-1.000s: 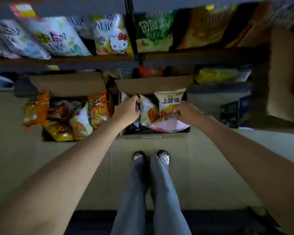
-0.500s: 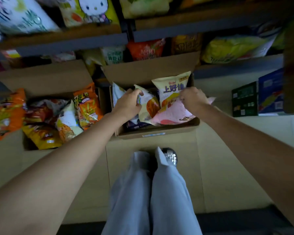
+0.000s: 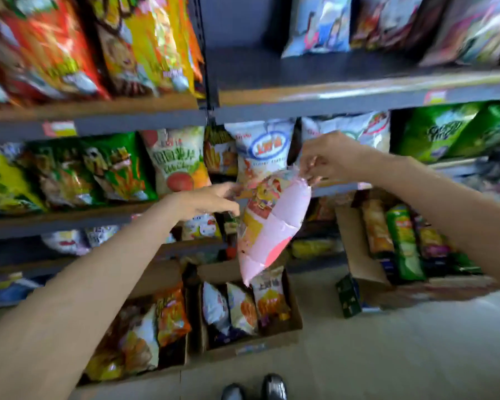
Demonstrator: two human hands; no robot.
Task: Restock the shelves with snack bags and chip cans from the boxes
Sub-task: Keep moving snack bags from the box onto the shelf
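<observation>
two dark shoes (image 3: 254, 386) stand at six o'clock on a pale floor (image 3: 387, 350). just beyond them sit open cardboard boxes. the middle box (image 3: 272, 336) holds several upright snack bags in white, orange and yellow; the left box (image 3: 173, 362), at about seven o'clock, is packed with orange and yellow bags lying at mixed angles. at three o'clock a third box (image 3: 361, 255) lies tipped toward the aisle with chip cans (image 3: 404, 241) side by side in it — orange, green and darker ones. a small dark green carton (image 3: 347, 295) stands on the floor just beside that box.

above the middle box, at the centre of the view, hangs a pink snack bag (image 3: 274, 226), clear of the boxes. the right hand (image 3: 332, 160) pinches its top corner between thumb and fingertips, the other fingers curled. the left hand (image 3: 208, 200) reaches in from eight o'clock, its fingers partly curled against the bag's upper left edge; whether they truly grip it i cannot tell, because of blur.

behind the bag runs the shelving (image 3: 358, 96) — grey-edged boards with price tags. the middle shelf carries green, white and yellow bags, among them a white bag with a blue oval label (image 3: 264, 151) straight behind the pink one. the top shelf, from ten to two o'clock, shows red, orange and pale blue bags, heavily blurred.
</observation>
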